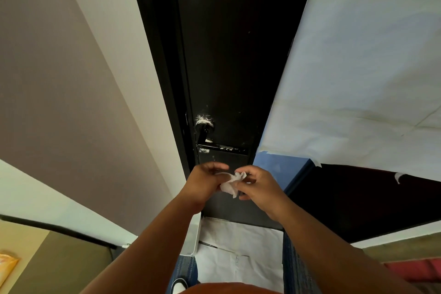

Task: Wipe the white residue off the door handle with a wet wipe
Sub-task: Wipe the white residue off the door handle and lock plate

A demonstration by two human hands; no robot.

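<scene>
A black lever door handle sits on a black door, with white residue on its round base and along the lever. Just below the handle, my left hand and my right hand both pinch a crumpled white wet wipe between them. The wipe is a short way under the lever and does not touch it.
White paper covers the surface right of the door, with a blue panel beneath it. A white door frame and a grey-brown wall lie left. White sheets cover the floor.
</scene>
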